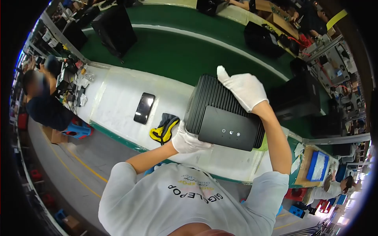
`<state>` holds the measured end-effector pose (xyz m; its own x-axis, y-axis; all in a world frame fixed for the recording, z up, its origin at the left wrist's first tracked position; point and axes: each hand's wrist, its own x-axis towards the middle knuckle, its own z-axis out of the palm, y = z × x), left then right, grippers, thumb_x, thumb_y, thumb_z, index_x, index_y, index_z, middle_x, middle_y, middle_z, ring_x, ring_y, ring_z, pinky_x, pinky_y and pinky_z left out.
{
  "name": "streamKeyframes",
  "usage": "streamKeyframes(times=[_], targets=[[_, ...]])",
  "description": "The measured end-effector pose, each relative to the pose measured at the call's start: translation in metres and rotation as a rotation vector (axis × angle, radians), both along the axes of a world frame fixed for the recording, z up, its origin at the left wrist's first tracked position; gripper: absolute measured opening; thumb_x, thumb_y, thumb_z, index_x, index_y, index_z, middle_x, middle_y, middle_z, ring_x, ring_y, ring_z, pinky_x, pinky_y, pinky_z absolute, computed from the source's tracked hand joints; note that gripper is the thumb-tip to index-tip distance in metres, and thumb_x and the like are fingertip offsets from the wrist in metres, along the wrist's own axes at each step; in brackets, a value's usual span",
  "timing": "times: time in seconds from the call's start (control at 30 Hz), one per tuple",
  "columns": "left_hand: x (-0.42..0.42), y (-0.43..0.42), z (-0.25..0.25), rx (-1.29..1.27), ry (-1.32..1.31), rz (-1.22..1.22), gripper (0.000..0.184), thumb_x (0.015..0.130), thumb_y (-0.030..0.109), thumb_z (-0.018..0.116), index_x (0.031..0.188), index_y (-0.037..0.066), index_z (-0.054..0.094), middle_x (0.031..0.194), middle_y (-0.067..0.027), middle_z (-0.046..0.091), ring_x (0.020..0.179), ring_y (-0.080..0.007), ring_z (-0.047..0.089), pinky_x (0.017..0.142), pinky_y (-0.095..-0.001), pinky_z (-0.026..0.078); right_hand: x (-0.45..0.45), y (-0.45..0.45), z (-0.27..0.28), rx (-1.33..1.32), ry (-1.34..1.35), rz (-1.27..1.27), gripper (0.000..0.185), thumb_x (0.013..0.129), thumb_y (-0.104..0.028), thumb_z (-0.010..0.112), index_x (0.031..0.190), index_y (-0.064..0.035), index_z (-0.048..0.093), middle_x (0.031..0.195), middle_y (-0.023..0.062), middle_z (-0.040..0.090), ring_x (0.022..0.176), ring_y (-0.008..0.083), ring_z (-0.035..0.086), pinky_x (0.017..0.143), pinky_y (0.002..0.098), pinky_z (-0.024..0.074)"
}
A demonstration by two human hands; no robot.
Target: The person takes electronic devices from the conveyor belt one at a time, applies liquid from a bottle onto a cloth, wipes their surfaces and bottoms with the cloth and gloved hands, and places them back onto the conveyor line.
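A black ribbed appliance [220, 118] is tilted over the white bench in front of me. Its smooth panel carries several small white icons, one of them a power symbol. My left hand [189, 141], in a white glove, is closed on its lower left corner, with some fingers hidden beneath. My right hand [245, 89], gloved too, grips the upper right edge; one digit sticks out past the rim and the other fingers are partly hidden. Beside my left hand lies a crumpled yellow and grey cloth item [164, 128], perhaps a glove. Farther left is a black smartphone [144, 108].
The white bench [122, 90] runs across in front of me, with a green conveyor [165, 47] behind it. Black units [114, 31] stand on the conveyor. A person [47, 94] sits at the left, another [334, 187] at the right near a blue tray [317, 165].
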<state>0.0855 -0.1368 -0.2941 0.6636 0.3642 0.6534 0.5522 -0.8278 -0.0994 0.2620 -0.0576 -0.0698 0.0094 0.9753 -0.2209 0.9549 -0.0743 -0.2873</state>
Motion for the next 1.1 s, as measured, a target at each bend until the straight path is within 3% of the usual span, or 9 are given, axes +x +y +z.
streamKeyframes(times=[0.17, 0.33, 0.4, 0.47, 0.53, 0.6, 0.9, 1.03, 1.1], targets=[[-0.018, -0.003, 0.032, -0.228, -0.405, -0.140, 0.015, 0.073, 0.030, 0.063, 0.085, 0.022, 0.060, 0.101, -0.0016, 0.049, 0.107, -0.0224, 0.047, 0.107, -0.0604, 0.017, 0.002, 0.011, -0.045, 0.087, -0.136, 0.250, 0.060, 0.097, -0.052, 0.025, 0.084, -0.0092, 0.065, 0.080, 0.0168, 0.065, 0.074, 0.0378, 0.060, 0.071, 0.0435, 0.0494], [-0.025, 0.049, 0.134, -0.950, -0.851, 0.018, 0.071, 0.080, 0.014, 0.060, 0.143, 0.000, 0.029, 0.134, -0.0215, 0.044, 0.121, -0.0258, 0.045, 0.109, -0.0368, 0.027, -0.002, 0.034, -0.057, 0.044, -0.200, 0.271, 0.044, 0.100, -0.042, 0.023, 0.110, -0.0177, 0.059, 0.081, 0.0157, 0.065, 0.077, 0.0356, 0.063, 0.067, 0.0434, 0.0526], [-0.022, 0.073, 0.153, -1.317, -0.896, -0.103, 0.069, 0.082, 0.016, 0.060, 0.142, -0.001, 0.031, 0.134, -0.0186, 0.044, 0.125, -0.0217, 0.042, 0.107, -0.0320, 0.030, -0.002, 0.025, -0.051, 0.130, -0.268, 0.397, 0.046, 0.101, -0.041, 0.019, 0.113, -0.0188, 0.058, 0.084, 0.0149, 0.065, 0.078, 0.0352, 0.063, 0.067, 0.0432, 0.0530], [-0.019, 0.081, 0.171, -1.606, -0.653, -0.080, 0.069, 0.079, 0.013, 0.061, 0.141, 0.002, 0.033, 0.135, -0.0133, 0.043, 0.127, -0.0229, 0.040, 0.107, -0.0317, 0.031, -0.003, 0.027, -0.050, 0.093, -0.124, 0.286, 0.065, 0.098, -0.050, 0.017, 0.089, -0.0085, 0.066, 0.086, 0.0172, 0.067, 0.081, 0.0359, 0.063, 0.074, 0.0421, 0.0511], [-0.013, 0.092, 0.146, -0.919, -0.380, -0.102, 0.069, 0.075, 0.013, 0.066, 0.137, 0.002, 0.038, 0.127, -0.0122, 0.048, 0.118, -0.0199, 0.048, 0.101, -0.0305, 0.038, -0.004, 0.029, -0.049, 0.077, -0.067, 0.245, 0.072, 0.097, -0.053, 0.016, 0.082, -0.0051, 0.068, 0.087, 0.0180, 0.067, 0.082, 0.0361, 0.064, 0.077, 0.0416, 0.0504], [-0.011, 0.098, 0.149, -1.363, -0.673, -0.059, 0.056, 0.076, 0.013, 0.067, 0.128, 0.000, 0.048, 0.117, -0.0108, 0.055, 0.105, -0.0162, 0.056, 0.092, -0.0282, 0.045, -0.008, 0.026, -0.041, -0.017, -0.053, 0.165, 0.071, 0.098, -0.051, 0.016, 0.081, -0.0056, 0.068, 0.086, 0.0172, 0.067, 0.080, 0.0360, 0.064, 0.076, 0.0419, 0.0505], [-0.006, 0.121, 0.143, -1.482, -0.789, -0.030, 0.023, 0.084, 0.014, 0.063, 0.101, -0.002, 0.064, 0.093, -0.0054, 0.063, 0.080, -0.0083, 0.059, 0.075, -0.0223, 0.049, -0.011, 0.020, -0.034, 0.086, -0.168, 0.300, 0.051, 0.101, -0.035, 0.026, 0.085, -0.0093, 0.067, 0.076, 0.0145, 0.066, 0.071, 0.0326, 0.065, 0.068, 0.0390, 0.0529], [0.001, 0.133, 0.142, -1.555, -0.880, -0.033, 0.020, 0.087, 0.016, 0.061, 0.098, -0.001, 0.064, 0.089, -0.0032, 0.063, 0.078, -0.0075, 0.058, 0.074, -0.0211, 0.048, -0.005, 0.023, -0.051, 0.121, -0.159, 0.269, 0.048, 0.098, -0.043, 0.035, 0.090, -0.0058, 0.064, 0.077, 0.0154, 0.063, 0.072, 0.0359, 0.060, 0.067, 0.0394, 0.0487], [0.002, 0.138, 0.141, -1.568, -0.887, -0.037, 0.021, 0.088, 0.018, 0.061, 0.098, 0.000, 0.064, 0.088, -0.0027, 0.063, 0.079, -0.0072, 0.058, 0.074, -0.0206, 0.048, -0.009, 0.014, -0.048, 0.483, 0.178, 0.311, 0.040, 0.098, -0.034, 0.041, 0.087, -0.0033, 0.063, 0.079, 0.0146, 0.063, 0.075, 0.0337, 0.061, 0.068, 0.0389, 0.0477]])
